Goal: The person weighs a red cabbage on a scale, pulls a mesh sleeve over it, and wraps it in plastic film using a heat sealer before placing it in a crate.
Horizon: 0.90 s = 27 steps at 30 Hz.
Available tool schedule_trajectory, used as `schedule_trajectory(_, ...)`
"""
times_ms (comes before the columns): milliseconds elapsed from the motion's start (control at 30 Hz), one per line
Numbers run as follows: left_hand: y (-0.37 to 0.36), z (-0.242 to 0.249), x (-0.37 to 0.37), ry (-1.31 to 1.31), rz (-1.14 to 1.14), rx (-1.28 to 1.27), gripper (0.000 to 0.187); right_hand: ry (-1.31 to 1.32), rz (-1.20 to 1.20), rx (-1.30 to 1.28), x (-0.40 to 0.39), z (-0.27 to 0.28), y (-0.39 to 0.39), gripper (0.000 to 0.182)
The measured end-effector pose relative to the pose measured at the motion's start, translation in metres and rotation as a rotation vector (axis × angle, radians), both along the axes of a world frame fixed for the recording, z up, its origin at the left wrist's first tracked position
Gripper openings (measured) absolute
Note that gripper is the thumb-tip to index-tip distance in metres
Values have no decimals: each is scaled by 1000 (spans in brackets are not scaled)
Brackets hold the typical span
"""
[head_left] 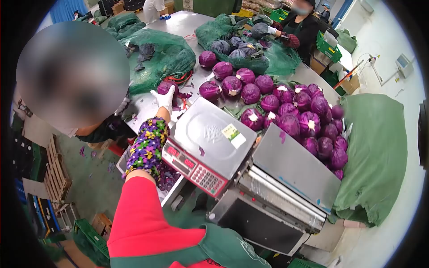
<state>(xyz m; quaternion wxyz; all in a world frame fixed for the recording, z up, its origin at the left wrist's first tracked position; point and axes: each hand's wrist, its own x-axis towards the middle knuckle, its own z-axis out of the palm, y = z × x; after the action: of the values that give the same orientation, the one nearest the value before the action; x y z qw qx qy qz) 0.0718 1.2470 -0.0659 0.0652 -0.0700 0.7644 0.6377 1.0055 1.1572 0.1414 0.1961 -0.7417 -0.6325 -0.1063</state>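
My left hand (165, 99), in a white glove below a flowered sleeve cover, grips a purple cabbage (168, 86) from its near side, just above the table. Right beside it stands a scale (208, 138) with a lit red display, its metal plate bearing only a label and a scrap of leaf. Beyond the scale, many trimmed purple cabbages (270, 103) lie heaped on the metal table (184, 22). My right hand is not in view.
A wrapping machine (286, 178) adjoins the scale. Green net bags (167, 56) with darker cabbages lie behind. One co-worker leans in at the left; another, gloved, handles a cabbage (259, 30) at the back. Green cloth (375, 156) hangs at the right.
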Motion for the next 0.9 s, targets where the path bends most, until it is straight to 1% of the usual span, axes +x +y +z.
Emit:
schedule_trajectory(33,14,6,-7,-93,84,-133,131,-81,-36,-74,-15,6,2,30)
schedule_trajectory(67,23,7,-13,-104,77,-135,131,-164,-73,-149,-28,10,4,30)
schedule_trajectory(133,38,4,-19,-174,182,-228,131,-226,-71,-156,-45,15,2,30)
schedule_trajectory(167,40,-13,-28,-39,210,-195,125,-276,-61,-160,-51,18,3,30)
schedule_trajectory(200,41,-20,-33,2,196,-176,121,-287,-64,-167,-55,21,7,30)
schedule_trajectory(233,38,-24,-39,45,181,-161,117,-173,-71,-173,-58,22,10,29)
schedule_trajectory(267,34,-13,-40,42,85,96,108,-54,-83,-178,-61,23,12,27)
schedule_trajectory(300,23,-3,-32,-246,-49,304,100,-53,-91,-188,-63,22,13,27)
schedule_trajectory(333,22,-19,-47,-392,-109,453,96,-52,-46,-161,-67,23,18,26)
schedule_trajectory(367,17,-8,-42,-540,-162,599,92,-53,4,-137,-79,28,25,25)
schedule_trajectory(400,11,-2,-27,-551,-212,688,86,-19,34,-68,-93,31,33,25)
schedule_trajectory(433,4,28,2,-548,-214,676,86,17,57,3,-130,40,43,25)
schedule_trajectory(467,-2,55,31,-559,-291,742,81,100,181,43,-180,50,57,24)
schedule_trajectory(500,-6,77,60,-572,-371,812,76,181,302,89,-213,59,67,22)
schedule_trajectory(533,-9,94,87,-543,-404,854,74,337,282,-7,-202,41,76,27)
schedule_trajectory(567,-12,107,113,-518,-438,897,71,322,481,-32,-250,49,82,26)
schedule_trajectory(600,-16,116,138,-537,-469,911,70,385,617,-37,-292,50,85,28)
schedule_trajectory(633,-21,124,162,-499,-539,898,69,444,715,-115,-323,52,86,31)
schedule_trajectory(700,-21,115,195,-357,-629,842,74,384,1105,-156,-360,42,92,32)
schedule_trajectory(733,-25,128,215,-269,-671,746,76,332,1147,-163,-366,44,91,29)
schedule_trajectory(767,-28,145,235,-109,-682,622,82,280,1190,-177,-365,45,89,27)
schedule_trajectory(833,-31,128,242,439,-771,190,88,391,1162,-164,-346,44,95,25)
schedule_trajectory(867,-30,123,243,583,-825,150,90,402,1117,-145,-332,42,97,22)
schedule_trajectory(900,-29,116,241,804,-844,-4,90,417,1055,-170,-316,39,98,21)
